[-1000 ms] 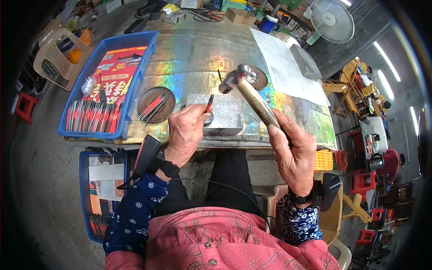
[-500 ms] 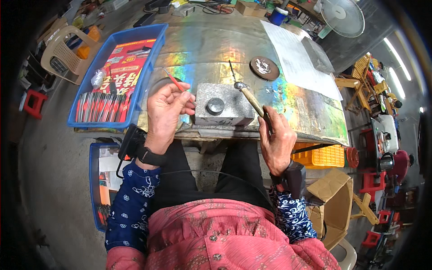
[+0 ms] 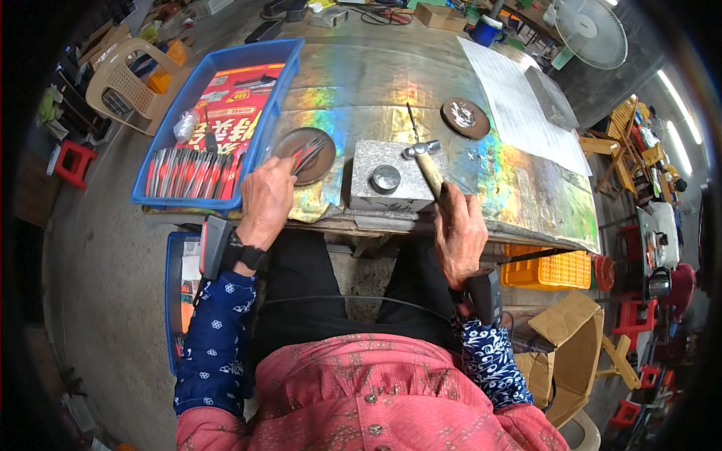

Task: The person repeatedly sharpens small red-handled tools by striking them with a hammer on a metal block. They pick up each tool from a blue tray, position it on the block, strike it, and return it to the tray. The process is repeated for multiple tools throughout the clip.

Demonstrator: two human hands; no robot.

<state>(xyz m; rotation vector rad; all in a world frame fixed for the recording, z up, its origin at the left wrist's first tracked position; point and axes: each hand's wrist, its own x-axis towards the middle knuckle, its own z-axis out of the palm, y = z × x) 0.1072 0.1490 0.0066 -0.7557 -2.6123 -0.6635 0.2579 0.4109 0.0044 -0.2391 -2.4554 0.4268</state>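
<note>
My left hand (image 3: 268, 197) is closed, its fingertips at slim red-and-grey metal tools (image 3: 308, 155) over a brown round dish (image 3: 325, 161). How many of them it grips is hard to make out. My right hand (image 3: 460, 234) is wrapped round the wooden handle of a small hammer (image 3: 429, 167). The hammer's metal head rests at the right side of a grey metal block (image 3: 367, 167). On that block stands a short dark round metal piece (image 3: 385, 179). A thin dark rod (image 3: 412, 120) lies behind the hammer head.
A blue tray (image 3: 143, 197) at left holds a row of red-and-grey tools (image 3: 192, 174). Another brown dish (image 3: 465, 117) with white bits sits at the back right, beside a white sheet (image 3: 511, 105). A yellow crate (image 3: 553, 269) and a cardboard box (image 3: 560, 338) stand below, right.
My left hand has moved down and left from beside the block to the brown dish, taking the slim red tool along. My right hand still holds the hammer, its head nearer the block.
</note>
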